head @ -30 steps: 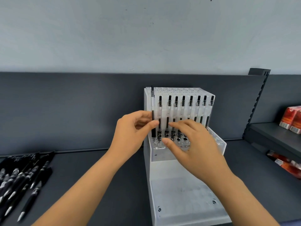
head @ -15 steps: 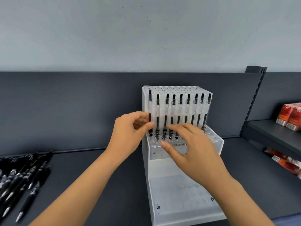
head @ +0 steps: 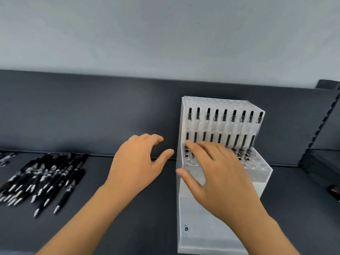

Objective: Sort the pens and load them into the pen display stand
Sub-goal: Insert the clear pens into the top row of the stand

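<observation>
Roughly, the job looks one row in, with most still to do. Nearest, the stand (head: 200,227) shows a blank step of frosted white plastic, smooth, with a small dark screw hole low on its left face. It sits toward the right side of the matte dark grey counter (head: 147,227), backed up near the rear edge.

Over its tier of clear round sockets (head: 255,163) the right hand (head: 220,177) lies flat, fingers spread, grip wide and holding nothing. I cannot tell whether the fingertips touch the sockets. The left hand (head: 136,168) hangs just beside the stand's left wall, fingers loosely curved, grip wide and empty.

By the counter's left edge lie the loose pens (head: 46,181), slim black barrels with silvery tips, heaped and fanned toward the near edge. These are still to be loaded.

Behind the right hand, nine loaded pens (head: 224,126) stand upright in translucent channels, black tops showing. The sockets visible in front look empty. Beyond are a dark panel (head: 73,111) and a pale wall (head: 165,34).
</observation>
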Demonstrator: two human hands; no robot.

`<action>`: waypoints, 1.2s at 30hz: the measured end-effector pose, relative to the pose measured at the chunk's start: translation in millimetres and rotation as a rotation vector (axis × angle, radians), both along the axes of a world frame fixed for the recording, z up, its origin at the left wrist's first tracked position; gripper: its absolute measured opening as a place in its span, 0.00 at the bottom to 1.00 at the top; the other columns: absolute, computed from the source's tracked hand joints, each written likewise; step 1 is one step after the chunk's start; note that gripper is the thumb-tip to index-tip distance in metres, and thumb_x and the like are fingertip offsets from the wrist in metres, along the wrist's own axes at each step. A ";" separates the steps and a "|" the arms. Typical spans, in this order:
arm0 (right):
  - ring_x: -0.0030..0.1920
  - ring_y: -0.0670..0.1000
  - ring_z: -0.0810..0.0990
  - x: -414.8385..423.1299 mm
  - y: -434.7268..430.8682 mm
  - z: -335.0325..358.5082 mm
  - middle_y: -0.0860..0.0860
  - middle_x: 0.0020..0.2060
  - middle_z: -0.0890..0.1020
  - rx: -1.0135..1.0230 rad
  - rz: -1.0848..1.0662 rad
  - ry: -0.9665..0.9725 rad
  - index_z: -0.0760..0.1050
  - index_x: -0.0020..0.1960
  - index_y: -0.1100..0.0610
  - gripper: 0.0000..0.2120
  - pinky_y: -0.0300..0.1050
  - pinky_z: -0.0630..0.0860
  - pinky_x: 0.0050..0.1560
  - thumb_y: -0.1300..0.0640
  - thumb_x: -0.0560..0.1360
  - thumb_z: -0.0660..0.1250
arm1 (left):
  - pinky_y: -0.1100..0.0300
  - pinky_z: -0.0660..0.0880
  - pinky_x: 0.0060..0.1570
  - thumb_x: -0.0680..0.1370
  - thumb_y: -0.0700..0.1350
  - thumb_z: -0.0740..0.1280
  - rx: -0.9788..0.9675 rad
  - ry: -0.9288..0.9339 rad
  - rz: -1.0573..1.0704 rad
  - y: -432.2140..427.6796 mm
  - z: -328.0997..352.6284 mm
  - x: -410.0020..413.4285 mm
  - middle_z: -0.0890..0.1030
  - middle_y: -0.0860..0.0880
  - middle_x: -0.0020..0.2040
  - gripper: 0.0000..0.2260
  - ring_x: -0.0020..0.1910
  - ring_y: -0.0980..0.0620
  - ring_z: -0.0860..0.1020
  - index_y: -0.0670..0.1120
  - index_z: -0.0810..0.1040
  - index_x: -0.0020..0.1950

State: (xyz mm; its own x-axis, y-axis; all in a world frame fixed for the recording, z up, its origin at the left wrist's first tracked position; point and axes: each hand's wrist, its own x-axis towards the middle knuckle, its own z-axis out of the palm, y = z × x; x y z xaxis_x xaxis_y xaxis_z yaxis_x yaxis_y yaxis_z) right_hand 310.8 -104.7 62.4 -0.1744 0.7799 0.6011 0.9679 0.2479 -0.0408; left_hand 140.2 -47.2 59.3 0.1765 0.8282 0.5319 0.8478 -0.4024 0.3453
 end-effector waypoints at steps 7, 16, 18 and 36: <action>0.52 0.53 0.79 -84.8 -2.8 -5.5 0.51 0.52 0.81 0.036 0.308 0.065 0.76 0.64 0.57 0.24 0.48 0.78 0.49 0.45 0.74 0.61 | 0.54 0.77 0.42 0.72 0.67 0.57 -0.075 0.318 0.310 -54.1 -15.5 -101.4 0.83 0.53 0.45 0.27 0.44 0.49 0.80 0.49 0.80 0.55; 0.45 0.50 0.80 -256.5 -11.1 -33.7 0.47 0.48 0.81 -0.106 0.465 0.052 0.76 0.61 0.54 0.20 0.46 0.80 0.39 0.47 0.75 0.57 | 0.54 0.73 0.56 0.76 0.67 0.55 -0.208 0.383 0.466 -90.0 -42.0 -283.7 0.79 0.53 0.56 0.26 0.57 0.49 0.75 0.51 0.73 0.64; 0.47 0.49 0.80 -303.6 -10.6 -43.9 0.46 0.50 0.81 -0.143 0.460 0.048 0.75 0.62 0.52 0.19 0.44 0.80 0.40 0.46 0.76 0.57 | 0.56 0.70 0.59 0.77 0.66 0.54 -0.210 0.395 0.456 -86.7 -51.4 -330.8 0.77 0.53 0.60 0.27 0.61 0.50 0.72 0.52 0.69 0.68; 0.59 0.50 0.75 -521.4 98.7 -84.1 0.47 0.59 0.76 -0.555 0.250 0.222 0.68 0.69 0.48 0.19 0.44 0.71 0.56 0.47 0.80 0.59 | 0.58 0.67 0.41 0.80 0.58 0.58 -0.183 0.224 0.284 41.1 -85.5 -521.5 0.79 0.53 0.54 0.17 0.55 0.49 0.76 0.51 0.75 0.62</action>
State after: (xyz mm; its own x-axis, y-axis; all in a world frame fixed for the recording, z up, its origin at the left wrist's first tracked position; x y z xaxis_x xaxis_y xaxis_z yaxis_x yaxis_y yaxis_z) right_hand -210.6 -6.0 -21.7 -0.3093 0.9370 0.1626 0.8373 0.3493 -0.4206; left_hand -381.4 -6.1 -26.2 0.0216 0.9381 0.3458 0.9789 -0.0901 0.1833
